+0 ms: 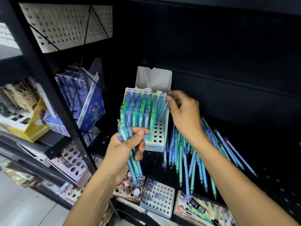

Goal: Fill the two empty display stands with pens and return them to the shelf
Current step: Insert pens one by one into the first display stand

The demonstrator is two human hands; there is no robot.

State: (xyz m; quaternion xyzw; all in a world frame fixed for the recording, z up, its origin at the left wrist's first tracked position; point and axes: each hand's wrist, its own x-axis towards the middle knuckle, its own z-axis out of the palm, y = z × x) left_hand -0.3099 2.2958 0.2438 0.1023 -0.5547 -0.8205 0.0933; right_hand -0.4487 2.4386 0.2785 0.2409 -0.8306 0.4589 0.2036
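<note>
Left hand point(125, 149): fingers and thumb curled round a bundle of translucent blue and green plastic pens point(130, 149) — long axes near upright, clicker ends up.
Right hand point(182, 113): raised, wrist bent, fingertips pinching one blue pen point(162, 110) — tilted, tip down.
White perforated cardboard display stand point(158, 132): between the hands, mostly filled.
Loose blue-green pens point(195, 160): lay under the right forearm, tips pointing toward the person.
</note>
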